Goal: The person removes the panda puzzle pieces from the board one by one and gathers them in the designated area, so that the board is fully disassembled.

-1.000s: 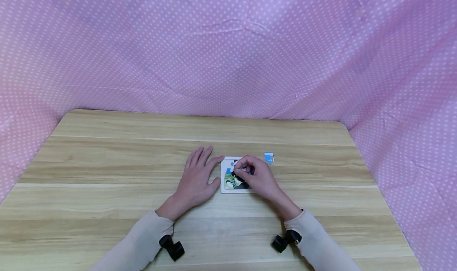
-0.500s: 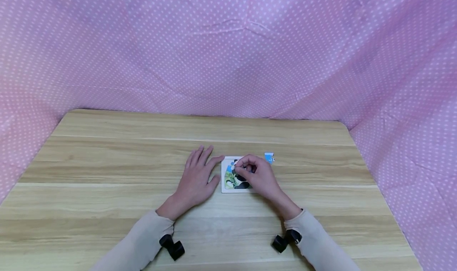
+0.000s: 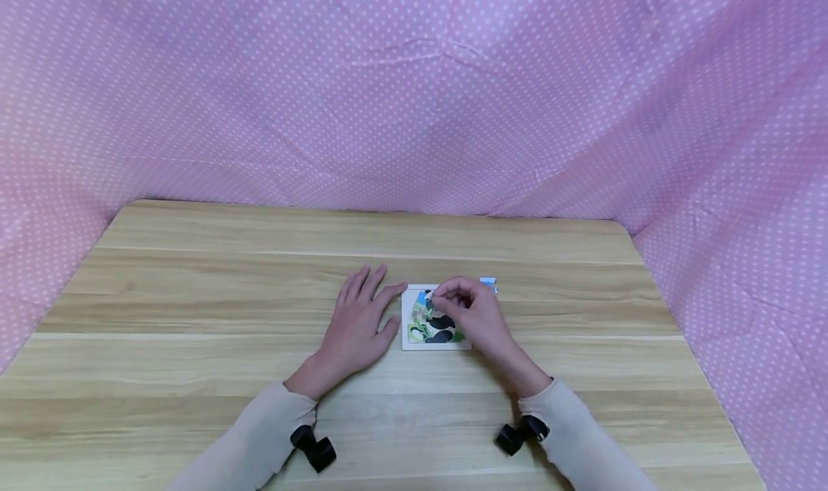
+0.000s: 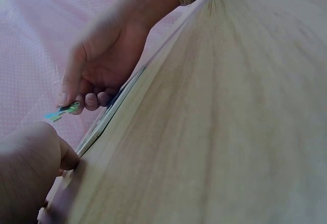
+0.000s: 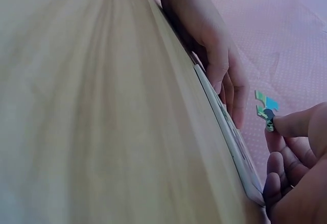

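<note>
A panda jigsaw puzzle in a white-rimmed board (image 3: 405,322) lies on the table between both hands. My left hand (image 3: 354,327) rests at its left side, fingers spread and fairly straight, with the index fingertip and thumb at the board's edge. Over the upper right of the picture, my right hand (image 3: 481,320) pinches a small puzzle piece (image 5: 266,113) between thumb and index finger. That piece is green, blue and dark, and both wrist views show it held above the board. A loose blue-and-white piece (image 3: 488,281) lies just beyond the right hand, partly hidden by it.
The wooden table (image 3: 213,318) extends on all sides of the board. A pink dotted cloth (image 3: 414,103) hangs behind its far edge and at both sides. Black wrist cameras (image 3: 314,448) sit at both beige sleeves.
My right hand has shifted slightly right and away from the board's middle, uncovering more of the panda picture and covering part of the loose piece. The left hand stays put.
</note>
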A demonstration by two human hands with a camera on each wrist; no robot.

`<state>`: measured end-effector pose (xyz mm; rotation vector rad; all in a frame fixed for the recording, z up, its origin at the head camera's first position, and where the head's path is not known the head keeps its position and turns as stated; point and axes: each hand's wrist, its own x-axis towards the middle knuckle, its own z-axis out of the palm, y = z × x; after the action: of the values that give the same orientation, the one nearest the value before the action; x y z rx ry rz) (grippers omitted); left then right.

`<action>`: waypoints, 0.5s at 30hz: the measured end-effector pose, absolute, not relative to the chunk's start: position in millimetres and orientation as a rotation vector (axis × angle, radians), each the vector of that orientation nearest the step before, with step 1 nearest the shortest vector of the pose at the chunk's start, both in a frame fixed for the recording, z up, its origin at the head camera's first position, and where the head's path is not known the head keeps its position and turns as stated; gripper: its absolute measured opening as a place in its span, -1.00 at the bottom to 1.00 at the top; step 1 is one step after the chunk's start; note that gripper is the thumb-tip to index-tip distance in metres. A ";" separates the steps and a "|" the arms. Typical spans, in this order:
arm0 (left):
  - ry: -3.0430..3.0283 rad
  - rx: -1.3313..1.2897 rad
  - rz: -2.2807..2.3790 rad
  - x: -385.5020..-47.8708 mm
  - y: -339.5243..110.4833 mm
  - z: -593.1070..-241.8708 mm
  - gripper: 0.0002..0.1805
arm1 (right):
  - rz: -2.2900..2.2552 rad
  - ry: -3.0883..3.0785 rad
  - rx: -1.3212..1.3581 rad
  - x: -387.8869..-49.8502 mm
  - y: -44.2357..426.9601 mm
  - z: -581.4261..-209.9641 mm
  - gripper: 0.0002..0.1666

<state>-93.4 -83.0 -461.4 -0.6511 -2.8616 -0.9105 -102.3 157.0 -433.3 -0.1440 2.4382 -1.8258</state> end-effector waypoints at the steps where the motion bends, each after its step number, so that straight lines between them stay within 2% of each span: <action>1: -2.858 -0.653 -0.906 -93.4 -82.9 -461.6 -0.43 | -1.834 2.433 -0.135 -102.0 157.5 -432.6 -0.95; 15: -2.834 -0.652 -0.927 -93.4 -81.8 -461.6 -0.47 | -1.765 2.477 -0.031 -97.4 175.5 -418.0 -0.92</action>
<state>-93.4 -81.8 -461.6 -0.6521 -2.8336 -0.9270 -97.4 175.5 -418.0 -0.0311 2.4765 -1.7649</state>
